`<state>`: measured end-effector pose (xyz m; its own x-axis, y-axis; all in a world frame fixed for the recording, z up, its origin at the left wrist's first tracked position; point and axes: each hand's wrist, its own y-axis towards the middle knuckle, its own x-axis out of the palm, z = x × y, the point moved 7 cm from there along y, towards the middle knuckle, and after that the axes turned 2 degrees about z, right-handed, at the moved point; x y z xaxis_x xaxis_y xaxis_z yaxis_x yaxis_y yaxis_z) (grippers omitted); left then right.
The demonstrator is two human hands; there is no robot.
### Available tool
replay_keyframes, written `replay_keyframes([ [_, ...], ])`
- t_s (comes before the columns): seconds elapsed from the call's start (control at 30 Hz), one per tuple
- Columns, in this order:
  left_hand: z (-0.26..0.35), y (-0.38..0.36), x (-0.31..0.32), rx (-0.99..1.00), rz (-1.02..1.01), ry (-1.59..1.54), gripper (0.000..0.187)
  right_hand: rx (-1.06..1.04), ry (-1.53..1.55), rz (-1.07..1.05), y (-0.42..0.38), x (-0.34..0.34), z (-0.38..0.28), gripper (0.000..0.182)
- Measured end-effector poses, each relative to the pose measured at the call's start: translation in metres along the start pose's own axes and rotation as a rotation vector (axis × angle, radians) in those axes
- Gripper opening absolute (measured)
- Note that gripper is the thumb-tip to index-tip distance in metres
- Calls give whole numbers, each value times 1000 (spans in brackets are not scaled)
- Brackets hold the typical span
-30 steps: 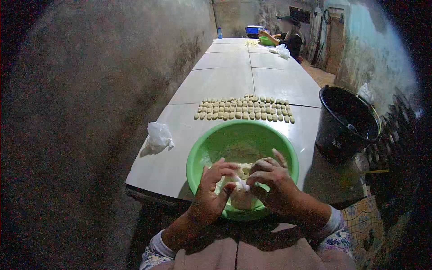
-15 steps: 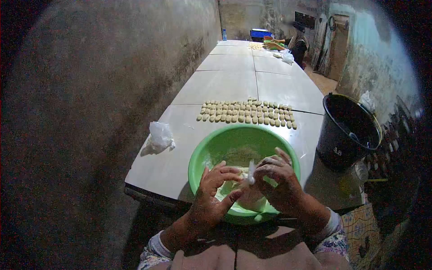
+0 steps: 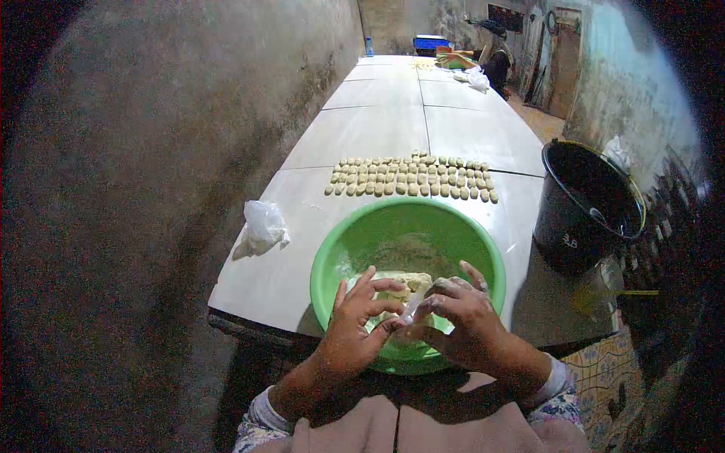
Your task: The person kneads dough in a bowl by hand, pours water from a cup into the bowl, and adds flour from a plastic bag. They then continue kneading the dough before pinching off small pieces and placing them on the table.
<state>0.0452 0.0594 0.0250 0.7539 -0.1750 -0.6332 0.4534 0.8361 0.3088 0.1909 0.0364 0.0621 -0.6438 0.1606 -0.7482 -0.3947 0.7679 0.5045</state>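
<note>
Dough (image 3: pixel 408 285) pinched in my left hand (image 3: pixel 355 325) and right hand (image 3: pixel 461 321) over the bowl (image 3: pixel 332 249); four rows of pieces (image 3: pixel 411 178) sit done on the bench (image 3: pixel 362 136), lump left.

left hand (image 3: pixel 353 332): bare, no rings or glove
right hand (image 3: pixel 462 321): bare
sleeves (image 3: pixel 563 400): floral print, pale cuffs at wrists
lap (image 3: pixel 408 430): plain pinkish-brown cloth

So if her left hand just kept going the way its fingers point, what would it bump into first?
Probably the dough in the green bowl, then the right hand; the left hand points up and right toward them, though depth is unclear.
</note>
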Motion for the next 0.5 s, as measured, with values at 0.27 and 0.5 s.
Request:
replay_keyframes([
  [0.27, 2, 1, 4, -16, -7, -63, 10, -130, -72, -53, 6, -2, 0, 22],
  [0.5, 0, 1, 3, -39, -20, -86, 9, -220, 96, -39, 4, 8, 6, 14],
])
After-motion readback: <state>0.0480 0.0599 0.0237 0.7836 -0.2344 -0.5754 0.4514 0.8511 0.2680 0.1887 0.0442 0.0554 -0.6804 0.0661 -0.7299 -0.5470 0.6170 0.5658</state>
